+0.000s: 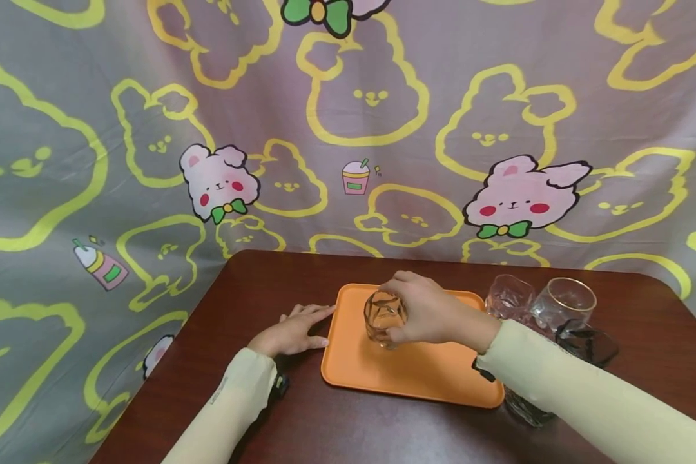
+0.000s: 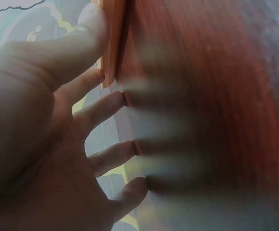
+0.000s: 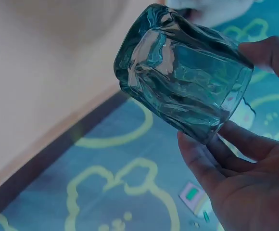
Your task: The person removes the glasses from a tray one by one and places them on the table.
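My right hand (image 1: 432,310) grips a clear, wavy-sided drinking glass (image 1: 376,317) near its rim, over the left part of an orange tray (image 1: 435,380). In the right wrist view the glass (image 3: 187,77) looks teal, with the thumb on one side of the rim and fingers on the other. Whether its base touches the tray cannot be told. At the tray's left edge lies my left hand (image 1: 292,330), fingers spread. Its thumb and index finger touch the tray's edge in the left wrist view, while other fingertips rest on the table.
Right of the tray stand a pinkish glass (image 1: 507,298) and a gold-rimmed clear glass (image 1: 568,299). A dark glass (image 1: 594,345) lies near them. Another dark glass (image 1: 524,409) is partly hidden by the right sleeve. A patterned curtain (image 1: 383,212) hangs behind the brown table (image 1: 278,277).
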Available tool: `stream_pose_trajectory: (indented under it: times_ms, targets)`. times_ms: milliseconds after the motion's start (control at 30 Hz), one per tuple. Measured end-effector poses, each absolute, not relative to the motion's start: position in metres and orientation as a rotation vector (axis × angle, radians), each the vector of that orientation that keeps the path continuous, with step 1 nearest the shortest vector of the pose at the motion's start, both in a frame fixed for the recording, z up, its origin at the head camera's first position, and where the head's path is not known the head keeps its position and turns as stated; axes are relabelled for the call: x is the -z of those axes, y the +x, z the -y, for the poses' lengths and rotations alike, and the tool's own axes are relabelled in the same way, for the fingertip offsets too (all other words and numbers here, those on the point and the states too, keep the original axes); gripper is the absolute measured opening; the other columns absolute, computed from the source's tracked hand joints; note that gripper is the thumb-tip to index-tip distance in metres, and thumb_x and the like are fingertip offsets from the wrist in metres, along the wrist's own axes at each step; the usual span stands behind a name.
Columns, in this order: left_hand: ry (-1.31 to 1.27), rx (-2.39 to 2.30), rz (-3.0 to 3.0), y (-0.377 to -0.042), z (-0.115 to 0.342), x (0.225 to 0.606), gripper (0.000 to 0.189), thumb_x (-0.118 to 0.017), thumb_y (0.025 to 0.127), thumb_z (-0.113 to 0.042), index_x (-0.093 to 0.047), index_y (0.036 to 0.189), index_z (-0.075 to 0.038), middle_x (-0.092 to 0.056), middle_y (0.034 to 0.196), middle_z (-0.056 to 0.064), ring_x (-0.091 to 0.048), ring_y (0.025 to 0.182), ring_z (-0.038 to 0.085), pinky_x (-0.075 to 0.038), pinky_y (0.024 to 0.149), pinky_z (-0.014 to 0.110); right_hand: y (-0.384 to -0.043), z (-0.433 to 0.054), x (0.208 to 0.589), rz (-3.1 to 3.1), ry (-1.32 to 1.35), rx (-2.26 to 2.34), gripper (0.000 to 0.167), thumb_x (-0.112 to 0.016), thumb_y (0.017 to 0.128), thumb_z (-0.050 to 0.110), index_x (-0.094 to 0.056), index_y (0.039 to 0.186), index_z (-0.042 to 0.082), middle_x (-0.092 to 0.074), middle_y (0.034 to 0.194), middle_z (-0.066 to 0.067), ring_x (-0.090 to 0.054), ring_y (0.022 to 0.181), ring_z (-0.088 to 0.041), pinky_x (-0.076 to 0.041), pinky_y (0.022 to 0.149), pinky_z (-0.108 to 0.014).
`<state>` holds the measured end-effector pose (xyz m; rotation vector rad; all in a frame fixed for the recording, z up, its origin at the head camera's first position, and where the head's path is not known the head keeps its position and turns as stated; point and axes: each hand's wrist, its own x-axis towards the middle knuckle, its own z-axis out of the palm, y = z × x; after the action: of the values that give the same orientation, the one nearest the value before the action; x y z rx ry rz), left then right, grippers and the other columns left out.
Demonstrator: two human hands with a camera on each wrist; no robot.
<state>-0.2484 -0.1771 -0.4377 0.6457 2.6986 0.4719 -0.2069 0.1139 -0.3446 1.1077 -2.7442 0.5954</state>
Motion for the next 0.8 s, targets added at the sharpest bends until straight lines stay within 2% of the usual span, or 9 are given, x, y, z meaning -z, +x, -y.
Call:
stream_pose_trajectory:
  times_ms: [233,533,667,800]
  targets:
    - [0.659,-0.497,-2.688,-0.247,0.178,0.439,0.072,-0.068,0.087,-0.031,-0.033,0.149,-0.026,-0.034,0.148,0.004,-0.024,0.134,0.034,-0.018,0.098,0.067,-0.194,-0.141,0.33,2.707,1.066,-0.674,0.065,-0.08,0.065,0.036,-0.061,0.12,0.008,-0.055,0.109,0.001,-0.055,0.093,-0.014,-0.048,0.075,-0.033]
    - [0.659,-0.493,-2.69,-0.246,0.177,0.437,0.071,-0.068,0.087,-0.032,-0.033,0.149,-0.026,-0.034,0.148,0.004,-0.024,0.134,0.034,-0.019,0.098,0.066,-0.18,-0.176,0.312,2.737,0.991,-0.632,0.059,-0.082,0.065,0.036,-0.064,0.116,0.013,-0.056,0.105,0.009,-0.055,0.091,-0.01,-0.047,0.074,-0.032]
    - [0.665,-0.494,-2.691,-0.247,0.178,0.437,0.071,-0.068,0.087,-0.032,-0.034,0.149,-0.025,-0.034,0.148,0.004,-0.024,0.134,0.035,-0.019,0.098,0.066,-0.173,-0.191,0.308,2.748,0.958,-0.599,0.057,-0.081,0.066,0.034,-0.064,0.117,0.014,-0.057,0.108,0.008,-0.055,0.095,-0.01,-0.048,0.075,-0.034]
    - [0.668,-0.489,-2.694,-0.248,0.178,0.438,0.071,-0.068,0.087,-0.032,-0.033,0.149,-0.026,-0.034,0.148,0.004,-0.024,0.134,0.034,-0.019,0.098,0.066,-0.164,-0.204,0.303,2.725,0.922,-0.56,0.055,-0.081,0.066,0.032,-0.064,0.116,0.017,-0.056,0.107,0.011,-0.054,0.089,-0.008,-0.046,0.069,-0.031]
